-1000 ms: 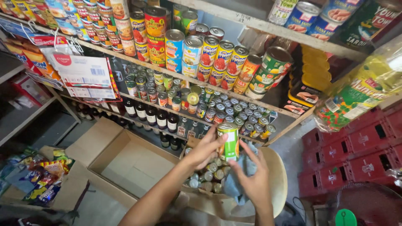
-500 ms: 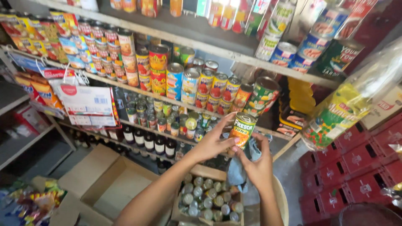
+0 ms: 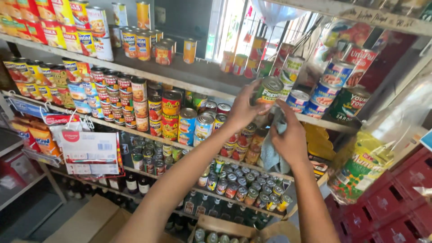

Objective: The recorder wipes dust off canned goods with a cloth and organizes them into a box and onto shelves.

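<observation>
- One green-labelled can (image 3: 266, 91) is held up at the edge of the upper shelf (image 3: 180, 81), clasped by the left hand (image 3: 242, 110) with its grip closed around the can's side.
- One grey cloth (image 3: 272, 150) is gripped by the right hand (image 3: 290, 137), just beneath the can.
- Two blue fish cans (image 3: 310, 96) are seen just beside it.

Green-labelled can (image 3: 267, 91) with silver lid — pale blue-grey cloth (image 3: 272, 155), red crates (image 3: 396, 198).

Both hands raised green can (image 3: 266, 91) from box level up to upper shelf (image 3: 189, 83).
</observation>
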